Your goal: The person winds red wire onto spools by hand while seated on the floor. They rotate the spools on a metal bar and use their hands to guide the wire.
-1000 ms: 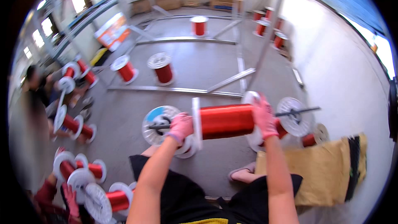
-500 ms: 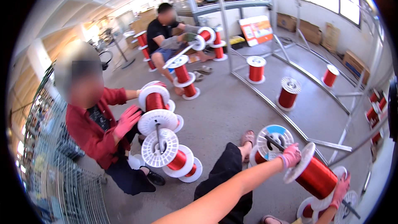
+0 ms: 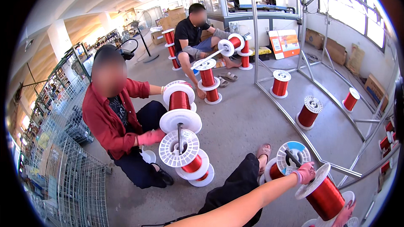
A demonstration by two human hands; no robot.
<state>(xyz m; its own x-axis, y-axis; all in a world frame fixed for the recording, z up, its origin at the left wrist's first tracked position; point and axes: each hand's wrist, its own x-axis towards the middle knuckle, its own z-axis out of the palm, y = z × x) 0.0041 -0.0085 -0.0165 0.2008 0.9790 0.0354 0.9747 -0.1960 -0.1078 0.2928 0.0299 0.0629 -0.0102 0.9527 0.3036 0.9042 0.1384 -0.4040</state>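
Note:
A large spool of red wire [image 3: 325,199] with white flanges lies tilted at the lower right, between my two pink-gloved hands. My left hand [image 3: 306,173] closes round a dark rod [image 3: 293,158] at the spool's upper flange. The rod's end sticks out past my fingers. At the opposite flange my right hand [image 3: 346,213] grips the rim, its fingers partly blurred near the picture's edge. Just behind my left hand stands another spool [image 3: 293,153] with a blue-marked white flange. More white flanges show beneath the held spool, mostly cut off.
On the left a co-worker in a red shirt [image 3: 113,117] sits at stacked wire spools [image 3: 179,148]. Farther back another person [image 3: 194,33] handles a spool on a rod. A metal frame [image 3: 290,122] stands on the right, spools inside it. A wire cage [image 3: 67,176] stands at left.
The whole view has swung, so things sit farther right or lower. The red-shirted co-worker's near hand has dropped lower beside the stack. My hands keep their hold on the spool and rod.

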